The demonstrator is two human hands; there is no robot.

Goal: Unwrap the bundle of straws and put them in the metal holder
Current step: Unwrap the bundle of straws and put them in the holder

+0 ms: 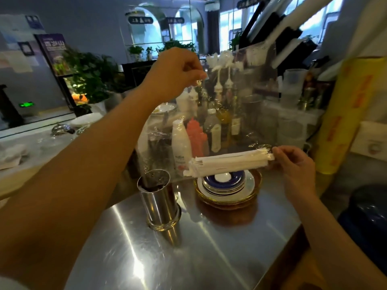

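Observation:
A bundle of white paper-wrapped straws point(228, 163) lies level in the air above a stack of plates, and my right hand point(293, 164) grips its right end. My left hand point(178, 74) is raised high and pinches a corner of a clear plastic wrap point(240, 101). The wrap hangs as a wide see-through sheet from that hand down to the bundle. The metal holder point(156, 197), a shiny upright cylinder, stands on the steel counter point(209, 248) below and left of the bundle. Its top is open, with dark contents inside.
A stack of plates point(228, 191) sits right of the holder, under the bundle. Bottles point(182, 145) and clear containers point(293, 88) crowd the back of the counter. A yellow roll point(339, 116) stands at the right. A dark round object point(368, 210) is beyond the counter's right edge.

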